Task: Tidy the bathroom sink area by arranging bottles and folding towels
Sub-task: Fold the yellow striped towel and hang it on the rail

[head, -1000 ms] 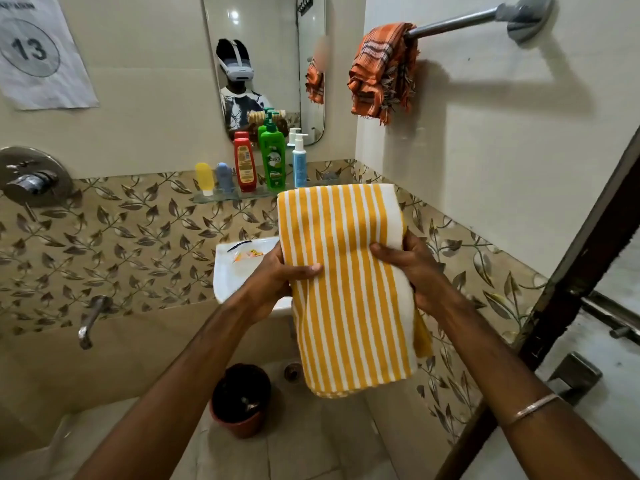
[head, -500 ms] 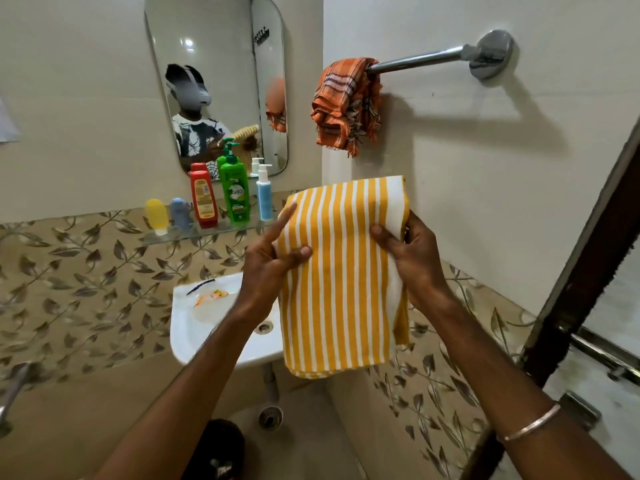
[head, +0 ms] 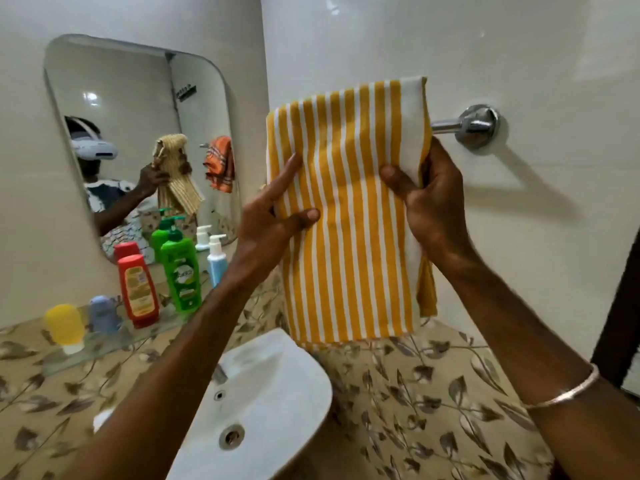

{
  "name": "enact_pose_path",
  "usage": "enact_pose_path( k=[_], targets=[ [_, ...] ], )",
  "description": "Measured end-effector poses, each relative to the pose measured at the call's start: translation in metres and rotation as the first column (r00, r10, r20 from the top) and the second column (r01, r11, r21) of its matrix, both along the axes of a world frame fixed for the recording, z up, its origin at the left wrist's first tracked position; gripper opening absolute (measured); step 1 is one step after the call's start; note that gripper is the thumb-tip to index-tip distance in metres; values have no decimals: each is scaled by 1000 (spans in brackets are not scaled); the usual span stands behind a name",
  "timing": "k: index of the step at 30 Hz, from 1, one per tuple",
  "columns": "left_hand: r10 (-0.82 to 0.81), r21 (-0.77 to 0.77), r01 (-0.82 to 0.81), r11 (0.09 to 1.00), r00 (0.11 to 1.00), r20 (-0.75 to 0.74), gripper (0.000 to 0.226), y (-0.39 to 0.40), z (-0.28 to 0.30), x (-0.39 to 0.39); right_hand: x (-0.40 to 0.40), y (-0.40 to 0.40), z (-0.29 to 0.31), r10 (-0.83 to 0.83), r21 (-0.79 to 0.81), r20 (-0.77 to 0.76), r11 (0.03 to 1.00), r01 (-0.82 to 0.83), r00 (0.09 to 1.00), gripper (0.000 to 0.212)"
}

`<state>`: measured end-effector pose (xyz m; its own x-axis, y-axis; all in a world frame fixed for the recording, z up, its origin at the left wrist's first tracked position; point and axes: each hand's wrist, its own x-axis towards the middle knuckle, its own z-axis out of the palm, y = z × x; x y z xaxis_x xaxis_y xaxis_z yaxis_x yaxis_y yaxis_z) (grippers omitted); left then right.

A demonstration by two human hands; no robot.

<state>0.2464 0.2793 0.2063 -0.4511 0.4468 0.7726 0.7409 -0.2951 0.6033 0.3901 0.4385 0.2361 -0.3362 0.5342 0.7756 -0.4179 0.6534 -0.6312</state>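
A folded yellow-and-white striped towel (head: pixel 349 216) hangs upright in front of the right wall, held by both hands. My left hand (head: pixel 270 223) pinches its left edge, thumb on the front. My right hand (head: pixel 426 199) grips its right edge, level with the chrome towel bar (head: pixel 464 125), most of which the towel hides. On the glass shelf (head: pixel 104 344) under the mirror stand a yellow bottle (head: pixel 65 325), a blue bottle (head: pixel 102 313), a red bottle (head: pixel 138 289), a green pump bottle (head: pixel 180 268) and a white-and-blue pump bottle (head: pixel 216 261). The orange checked towel (head: pixel 220 162) shows only as a mirror reflection.
A white sink (head: pixel 277 403) sits below my arms, its drain near the front. A mirror (head: pixel 131 133) hangs on the left wall and reflects a person wearing a headset. Leaf-patterned tiles cover the lower walls. A dark door frame (head: pixel 620 306) stands at the far right.
Both hands have lifted the striped towel upward and to the right, from sink height to the height of the towel bar. The view has swung up and right, closer to the wall.
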Motion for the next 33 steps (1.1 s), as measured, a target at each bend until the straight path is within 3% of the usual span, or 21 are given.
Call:
enact_pose_path(
  k=[4,9,12,16,18,20,23,25,31,33],
  targets=[
    [-30,46,37,998,989,-143,77,37,54,-34,-19,6,48,-270,113,-137,952,286,953,55],
    [-15,100,37,994,976,-217,71,89,107,-49,-29,26,94,-532,209,-225,792,574,816,60],
    [6,107,19,994,972,-235,69,127,130,-60,-34,45,113,-619,265,-207,710,652,758,65],
    [41,59,-29,998,977,-210,71,167,137,-83,-44,62,124,-740,332,-43,623,708,672,73],
    [38,58,-27,998,980,-196,66,177,139,-88,-52,72,125,-815,414,16,532,739,579,84],
    [98,26,-94,995,963,-252,61,182,142,-88,-58,82,123,-913,518,-3,348,781,409,93],
    [274,22,-307,951,812,-516,55,182,145,-89,-61,82,123,-969,619,-175,28,785,173,87],
    [301,73,-327,942,728,-616,53,182,143,-90,-64,77,125,-940,687,-319,-139,713,124,74],
    [171,-14,-283,959,618,-767,54,178,137,-95,-67,75,125,-909,766,-394,-243,596,135,62],
    [121,-52,-257,965,613,-781,55,173,135,-98,-67,78,126,-912,832,-378,-262,489,156,53]
  ],
)
